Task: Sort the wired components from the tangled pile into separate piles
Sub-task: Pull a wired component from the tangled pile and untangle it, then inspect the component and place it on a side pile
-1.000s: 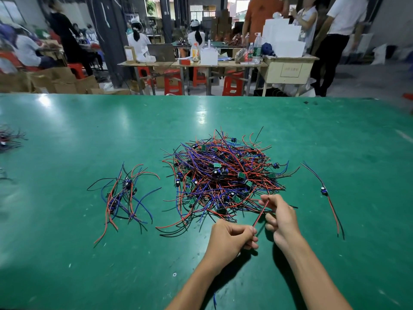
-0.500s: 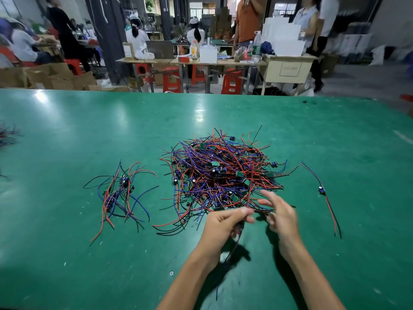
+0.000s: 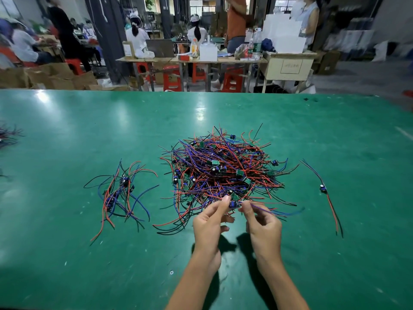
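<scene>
Your left hand (image 3: 210, 222) and right hand (image 3: 261, 222) pinch one wired component (image 3: 234, 204) between clamped fingers; pulling hard may drag the tangled pile (image 3: 223, 173) beyond them.

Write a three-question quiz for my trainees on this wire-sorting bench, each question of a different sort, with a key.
1. True or false: the single wired component lies to the right of the tangled pile.
2. What do the left hand and right hand pinch between them? A) a small component at the pile's near edge B) a bottle C) a stool
3. Fill in: the small sorted pile lies to the pile's ____.

Key: 1 true; 2 A; 3 left.
</scene>
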The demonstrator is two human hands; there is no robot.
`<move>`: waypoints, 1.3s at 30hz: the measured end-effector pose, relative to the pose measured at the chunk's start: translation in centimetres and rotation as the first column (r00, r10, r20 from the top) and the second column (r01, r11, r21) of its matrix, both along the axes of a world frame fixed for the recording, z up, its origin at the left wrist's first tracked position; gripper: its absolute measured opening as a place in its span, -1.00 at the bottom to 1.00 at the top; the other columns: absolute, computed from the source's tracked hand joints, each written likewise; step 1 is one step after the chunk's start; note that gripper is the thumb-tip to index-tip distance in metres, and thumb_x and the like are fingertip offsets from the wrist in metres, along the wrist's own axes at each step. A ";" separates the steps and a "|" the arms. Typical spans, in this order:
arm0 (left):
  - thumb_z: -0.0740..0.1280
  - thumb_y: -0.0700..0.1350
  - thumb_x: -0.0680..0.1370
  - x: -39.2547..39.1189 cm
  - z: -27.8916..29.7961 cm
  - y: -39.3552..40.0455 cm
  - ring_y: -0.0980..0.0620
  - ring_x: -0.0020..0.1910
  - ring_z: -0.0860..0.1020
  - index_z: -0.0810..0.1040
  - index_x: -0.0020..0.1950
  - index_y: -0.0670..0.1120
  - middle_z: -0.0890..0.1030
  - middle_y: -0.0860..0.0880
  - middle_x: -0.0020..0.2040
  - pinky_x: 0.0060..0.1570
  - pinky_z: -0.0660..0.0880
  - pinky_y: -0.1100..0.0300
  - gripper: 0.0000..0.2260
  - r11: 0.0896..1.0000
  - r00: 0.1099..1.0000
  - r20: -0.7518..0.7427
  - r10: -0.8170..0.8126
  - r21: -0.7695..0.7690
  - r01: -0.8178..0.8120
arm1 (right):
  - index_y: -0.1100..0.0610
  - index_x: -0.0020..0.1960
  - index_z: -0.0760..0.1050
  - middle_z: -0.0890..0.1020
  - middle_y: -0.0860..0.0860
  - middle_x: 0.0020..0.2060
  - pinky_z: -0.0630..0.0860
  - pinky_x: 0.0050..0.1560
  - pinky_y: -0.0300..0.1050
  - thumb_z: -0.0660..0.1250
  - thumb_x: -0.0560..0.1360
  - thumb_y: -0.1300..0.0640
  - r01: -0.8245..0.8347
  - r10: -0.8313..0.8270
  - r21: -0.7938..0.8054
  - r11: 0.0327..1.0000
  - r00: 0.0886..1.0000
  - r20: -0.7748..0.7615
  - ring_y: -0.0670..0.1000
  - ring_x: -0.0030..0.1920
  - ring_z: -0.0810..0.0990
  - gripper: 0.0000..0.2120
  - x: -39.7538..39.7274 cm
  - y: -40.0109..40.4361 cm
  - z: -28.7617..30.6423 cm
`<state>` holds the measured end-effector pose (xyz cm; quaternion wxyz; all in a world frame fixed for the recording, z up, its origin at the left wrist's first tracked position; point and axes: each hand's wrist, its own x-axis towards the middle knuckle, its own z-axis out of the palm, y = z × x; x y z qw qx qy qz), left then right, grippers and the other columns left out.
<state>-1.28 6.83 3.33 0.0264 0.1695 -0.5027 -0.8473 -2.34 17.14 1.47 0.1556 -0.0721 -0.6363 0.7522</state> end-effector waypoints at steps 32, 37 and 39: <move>0.31 -0.27 0.62 0.8 -1.9 0.2 -0.03 -0.24 0.69 0.69 0.09 -0.09 0.74 -0.10 -0.08 -0.51 0.58 0.18 -0.82 0.901 0.920 -0.028 -0.391 -0.218 0.376 | -0.08 -0.14 0.74 0.70 -0.10 -0.31 0.45 -0.31 -0.41 0.48 0.38 -0.12 -0.449 0.405 0.190 0.873 0.885 0.228 -0.19 -0.30 0.58 -0.84 -0.6 5.2 0.0; 0.34 -0.18 0.63 0.6 -2.1 0.5 0.01 -0.40 0.61 0.72 0.01 -0.12 0.72 -0.13 -0.13 -0.58 0.52 0.22 -0.85 0.894 0.919 -0.020 -0.394 -0.240 0.378 | -0.07 -0.08 0.76 0.73 -0.06 0.00 0.58 -0.09 -0.24 0.47 0.46 -0.06 -0.341 0.311 0.192 0.920 0.935 0.173 -0.06 -0.10 0.69 -0.88 -0.6 4.4 -1.2; 0.33 -0.17 0.63 0.6 -2.3 0.5 -0.01 -0.42 0.59 0.72 0.01 -0.12 0.73 -0.17 -0.09 -0.59 0.51 0.22 -0.85 0.880 0.910 -0.017 -0.414 -0.265 0.395 | 0.00 -0.10 0.76 0.71 0.03 0.05 0.64 -0.05 -0.14 0.42 0.56 0.12 -0.346 0.325 0.114 0.931 0.931 0.168 0.05 -0.01 0.72 -0.85 -0.7 3.9 -1.6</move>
